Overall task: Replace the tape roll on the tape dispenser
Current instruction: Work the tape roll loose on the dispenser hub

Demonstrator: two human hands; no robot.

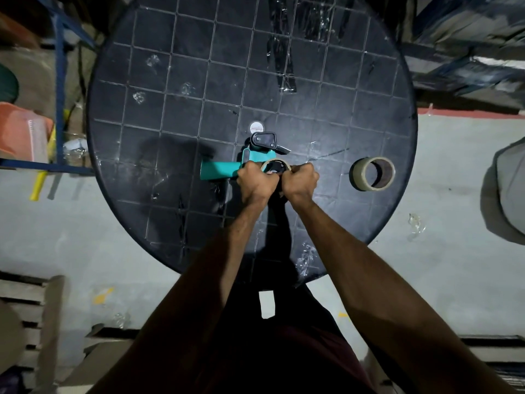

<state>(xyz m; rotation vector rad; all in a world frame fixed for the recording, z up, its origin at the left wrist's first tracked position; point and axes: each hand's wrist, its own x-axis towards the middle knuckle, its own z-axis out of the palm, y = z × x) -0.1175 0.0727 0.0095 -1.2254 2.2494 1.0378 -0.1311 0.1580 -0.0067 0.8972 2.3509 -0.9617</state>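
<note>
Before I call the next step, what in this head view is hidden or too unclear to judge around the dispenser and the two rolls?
- Head view: the spindle under the roll on the dispenser, covered by the left hand and right hand.
- Whether that roll is seated or lifting off: fingers hide it.
- The tape dispenser blade end: dark, too small.
- Tape left on the spare roll: unclear.
- Small white disc: print unreadable.

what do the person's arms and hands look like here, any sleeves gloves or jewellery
Both arms are bare from the bottom of the picture up to the wrists, with no sleeves in sight. The left hand and right hand wear no gloves. No watch, bracelet or ring shows, though the fingers are partly hidden and the light is dim.
</note>
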